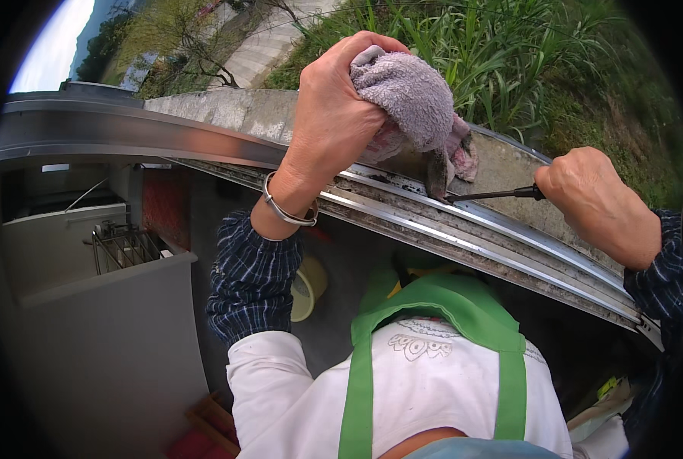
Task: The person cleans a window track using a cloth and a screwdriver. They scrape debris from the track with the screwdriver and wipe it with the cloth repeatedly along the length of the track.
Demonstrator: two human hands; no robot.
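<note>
A bunched, greyish-pink terry cloth [407, 94] is gripped in my left hand [338, 106], above a metal sliding-window track [462, 229]. The cloth's dark, dirty end hangs down to the track. My right hand [597, 203] is closed around the handle of a thin dark-shafted tool [490, 195], perhaps a screwdriver. Its tip meets the dirty cloth end at the track's outer channel; the exact tip is hidden. Dark grime lies along the channels.
A concrete ledge [221, 109] runs outside the track, with tall green plants [508, 63] beyond and below. A metal sash frame [135, 135] lies to the left. Inside are a pale yellow bucket [310, 290] and a grey-white partition [112, 333].
</note>
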